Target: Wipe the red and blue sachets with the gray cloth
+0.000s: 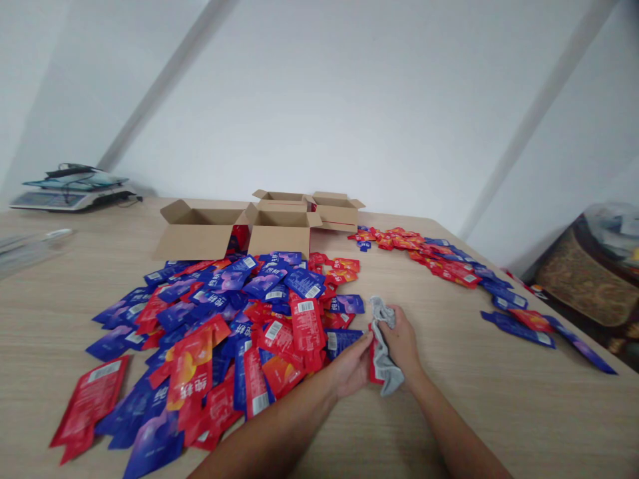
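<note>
My left hand [353,366] is closed on the edge of a red pouch [374,372], held just above the table. Over that pouch my right hand [401,342] presses a crumpled grey cloth [383,359], its fingers wrapped into it. The cloth hides most of the pouch. To the left of my hands spreads a big heap of red and blue pouches [269,299], several with white barcode labels. A blue pouch [342,341] lies close to my left fingertips.
Several open cardboard boxes [279,236] stand behind the heap. More pouches [439,256] lie in a band along the table's right edge. A scale [54,199] with things on it is at the far left. A brown patterned chair [579,286] stands beyond the right edge.
</note>
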Demonstrator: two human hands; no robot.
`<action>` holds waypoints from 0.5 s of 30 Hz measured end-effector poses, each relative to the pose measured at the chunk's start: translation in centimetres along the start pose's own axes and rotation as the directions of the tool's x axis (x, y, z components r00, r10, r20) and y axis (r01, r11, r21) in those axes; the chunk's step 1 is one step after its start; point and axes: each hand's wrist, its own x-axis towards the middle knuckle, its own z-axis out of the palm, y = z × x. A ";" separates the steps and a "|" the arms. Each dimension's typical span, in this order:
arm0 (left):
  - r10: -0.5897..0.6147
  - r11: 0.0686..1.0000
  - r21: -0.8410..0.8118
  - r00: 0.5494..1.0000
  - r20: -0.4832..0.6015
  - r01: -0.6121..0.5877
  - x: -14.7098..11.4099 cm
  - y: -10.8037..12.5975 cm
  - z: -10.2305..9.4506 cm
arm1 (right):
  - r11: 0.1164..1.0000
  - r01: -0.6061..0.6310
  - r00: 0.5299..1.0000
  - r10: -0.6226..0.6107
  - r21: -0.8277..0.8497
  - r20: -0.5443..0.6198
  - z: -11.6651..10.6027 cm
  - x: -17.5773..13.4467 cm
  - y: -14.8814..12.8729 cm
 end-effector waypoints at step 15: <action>0.217 0.975 -0.040 0.974 -0.058 -0.220 0.7 0.4 -0.7 | 0.935 -0.151 0.965 0.210 0.322 -0.158 -2.4 0.6 1.5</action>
